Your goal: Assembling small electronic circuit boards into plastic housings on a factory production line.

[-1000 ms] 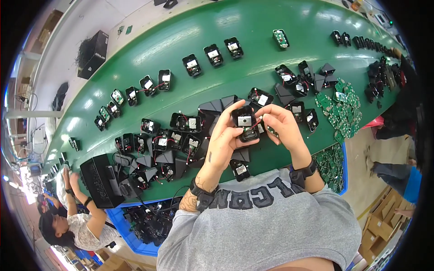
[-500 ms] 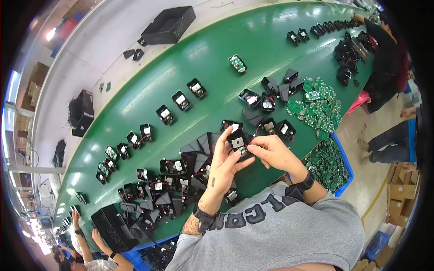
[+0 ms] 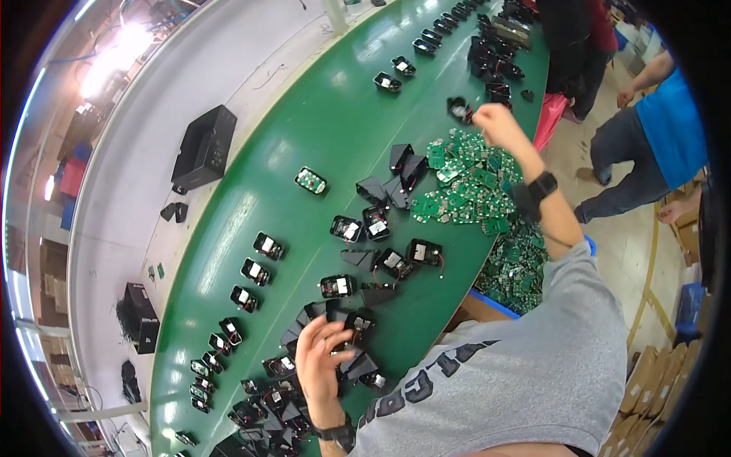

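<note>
1. Fingers (image 3: 344,356) of the left hand (image 3: 318,369) are spreading apart, loosely bent, with the palm opening over a crowd of black housings (image 3: 280,368) and angular black covers (image 3: 361,365).
2. At the end of an outstretched arm, the right hand (image 3: 501,126) is forming a loose curl, and a blurred black housing (image 3: 460,110) is meeting its fingertips; I cannot tell whether they are pinching it or only touching it.
3. That blurred housing is showing a pale part inside. It is sitting just beyond a pile of green circuit boards (image 3: 468,183), near a heap of black parts (image 3: 495,61) on the green table (image 3: 358,107).
4. Below the table's edge, a blue bin (image 3: 491,303) is holding more boards (image 3: 512,263).
5. Three housings with pale patches (image 3: 256,271) are standing in a spaced row, while a housing with a green board (image 3: 311,180) is lying well apart from them.
6. Along the table's far side, a pale ledge (image 3: 263,34) is carrying a black box (image 3: 204,147) and another box with dark strands (image 3: 143,320).
7. Black straps (image 3: 542,186) are circling both wrists.
8. A person in a blue top (image 3: 670,122) is standing at the right, near a pink bag (image 3: 550,122).
</note>
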`<move>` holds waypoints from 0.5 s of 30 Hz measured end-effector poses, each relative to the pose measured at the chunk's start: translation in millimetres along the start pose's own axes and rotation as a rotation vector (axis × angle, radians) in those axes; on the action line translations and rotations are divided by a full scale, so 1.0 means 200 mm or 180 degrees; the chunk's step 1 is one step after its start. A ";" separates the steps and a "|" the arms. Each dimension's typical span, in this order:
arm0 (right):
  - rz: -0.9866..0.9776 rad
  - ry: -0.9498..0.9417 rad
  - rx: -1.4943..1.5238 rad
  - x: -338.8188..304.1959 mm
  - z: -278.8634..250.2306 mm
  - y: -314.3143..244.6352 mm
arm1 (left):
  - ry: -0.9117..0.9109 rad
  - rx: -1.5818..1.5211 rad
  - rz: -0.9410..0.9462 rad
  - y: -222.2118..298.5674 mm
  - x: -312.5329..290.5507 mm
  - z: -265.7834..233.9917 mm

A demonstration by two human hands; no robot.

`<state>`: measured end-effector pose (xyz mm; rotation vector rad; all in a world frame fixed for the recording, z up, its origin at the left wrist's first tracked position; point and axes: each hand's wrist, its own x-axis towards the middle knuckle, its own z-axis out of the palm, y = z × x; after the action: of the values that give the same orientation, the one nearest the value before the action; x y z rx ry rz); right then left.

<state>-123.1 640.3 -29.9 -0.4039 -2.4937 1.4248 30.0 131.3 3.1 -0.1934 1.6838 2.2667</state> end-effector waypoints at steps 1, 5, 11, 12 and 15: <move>0.0074 0.0144 -0.0095 0.10 -0.09 0.06 | -0.0006 0.0301 -0.0135 0.00 -0.03 -0.05; 0.0238 0.1006 -0.0508 0.38 -0.37 0.25 | -0.0559 0.1637 -0.1369 0.08 -0.22 -0.19; 0.0860 0.1691 -0.1064 0.58 -0.77 0.68 | -0.2146 0.3787 -0.1440 0.01 -0.32 -0.27; 0.0998 0.1830 -0.1178 0.60 -0.83 0.76 | -0.2267 0.3808 -0.1389 0.00 -0.27 -0.24; 0.1052 0.2179 -0.0994 0.64 -0.85 0.93 | -0.2506 0.3881 -0.1333 0.00 -0.16 -0.18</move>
<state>-163.0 912.0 -96.9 -1.1826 -2.1136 0.7742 57.9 92.0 2.5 0.4997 1.9198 0.5909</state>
